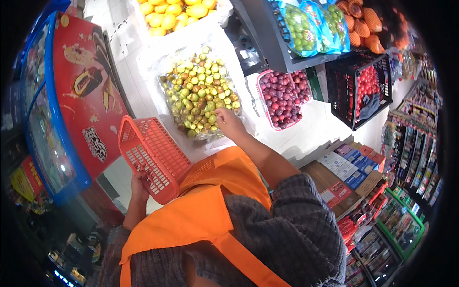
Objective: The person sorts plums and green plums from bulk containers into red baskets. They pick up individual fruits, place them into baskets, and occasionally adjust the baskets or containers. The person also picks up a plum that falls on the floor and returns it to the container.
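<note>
A broad shallow box lined with clear plastic holds a heap of green and brown jujubes (200, 89). My right hand (229, 123) is at the heap's near right edge, fingers bent and fingertips at the fruit; whether a jujube is between them is unclear. At my left side, my left hand (140, 186) grips an orange-red plastic shopping basket (154, 158) by its slatted wall. The basket is tilted against the front of my orange apron (186, 222), and no fruit shows inside it.
Yellow citrus-like fruit (172, 14) lies beyond the jujubes. To the right are a pink-rimmed basket of plums (281, 98), a black crate (344, 93) with red fruit, and bagged green grapes (301, 30) on a dark stand. A red, blue-rimmed ice-cream freezer (86, 97) borders the left.
</note>
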The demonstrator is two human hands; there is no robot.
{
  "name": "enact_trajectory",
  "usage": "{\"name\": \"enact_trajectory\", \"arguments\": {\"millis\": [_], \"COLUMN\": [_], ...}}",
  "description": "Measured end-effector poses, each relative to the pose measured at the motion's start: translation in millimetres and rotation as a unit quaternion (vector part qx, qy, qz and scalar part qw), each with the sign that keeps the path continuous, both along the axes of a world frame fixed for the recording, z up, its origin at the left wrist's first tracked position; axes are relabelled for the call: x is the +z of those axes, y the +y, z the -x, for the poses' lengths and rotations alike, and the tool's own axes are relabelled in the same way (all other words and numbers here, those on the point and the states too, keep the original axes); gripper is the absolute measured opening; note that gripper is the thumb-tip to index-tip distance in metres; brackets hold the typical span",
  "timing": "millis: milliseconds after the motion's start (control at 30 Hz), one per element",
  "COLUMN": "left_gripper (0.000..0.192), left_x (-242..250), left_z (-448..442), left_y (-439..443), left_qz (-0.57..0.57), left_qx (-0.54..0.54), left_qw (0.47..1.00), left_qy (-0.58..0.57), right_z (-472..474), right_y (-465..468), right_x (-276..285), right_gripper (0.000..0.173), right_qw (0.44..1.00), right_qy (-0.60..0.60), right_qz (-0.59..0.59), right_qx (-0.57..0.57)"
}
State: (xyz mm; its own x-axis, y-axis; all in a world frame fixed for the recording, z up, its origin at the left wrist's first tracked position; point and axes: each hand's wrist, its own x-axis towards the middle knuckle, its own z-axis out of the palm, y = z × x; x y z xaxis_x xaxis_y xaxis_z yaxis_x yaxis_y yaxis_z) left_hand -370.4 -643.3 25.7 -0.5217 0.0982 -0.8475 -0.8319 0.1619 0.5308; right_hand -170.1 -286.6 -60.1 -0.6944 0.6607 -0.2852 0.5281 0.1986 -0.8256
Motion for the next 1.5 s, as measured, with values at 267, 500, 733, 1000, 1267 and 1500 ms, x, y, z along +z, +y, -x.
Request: {"name": "enact_trajectory", "arguments": {"millis": [267,500,733,1000,1267,1500], "left_gripper": [0.061,0.043,0.027,0.039,0.059,0.057], "left_x": [-24.5,-105.5,-127.0,-137.4,-136.6,-149.3], "left_z": [71.0,116.7,122.7,106.0,89.0,90.6], "left_y": [101.1,187.7,224.5,154.8,126.5,124.4], "left_qz": [-0.153,-0.172,-0.059,-0.078,-0.042,-0.038], "left_qx": [-0.149,-0.155,-0.166,-0.151,-0.123,-0.097], "left_qw": [0.975,0.971,0.983,0.985,0.991,0.992], "left_qy": [-0.067,-0.065,-0.058,-0.004,-0.045,-0.071], "right_z": [-51.4,-10.6,37.6,44.6,33.5,27.0], "right_y": [25.5,74.2,108.8,68.4,55.9,53.8], "right_x": [-33.1,-82.5,-96.9,-89.4,-84.5,-88.9], "right_gripper": [0.044,0.05,0.038,0.022,0.024,0.028], "right_qw": [0.972,0.98,0.967,0.973,0.978,0.982], "right_qy": [0.002,-0.029,-0.056,-0.052,-0.066,-0.065], "right_qz": [-0.162,-0.056,-0.087,-0.05,-0.027,-0.05], "right_qx": [-0.17,-0.187,-0.233,-0.218,-0.194,-0.17]}}
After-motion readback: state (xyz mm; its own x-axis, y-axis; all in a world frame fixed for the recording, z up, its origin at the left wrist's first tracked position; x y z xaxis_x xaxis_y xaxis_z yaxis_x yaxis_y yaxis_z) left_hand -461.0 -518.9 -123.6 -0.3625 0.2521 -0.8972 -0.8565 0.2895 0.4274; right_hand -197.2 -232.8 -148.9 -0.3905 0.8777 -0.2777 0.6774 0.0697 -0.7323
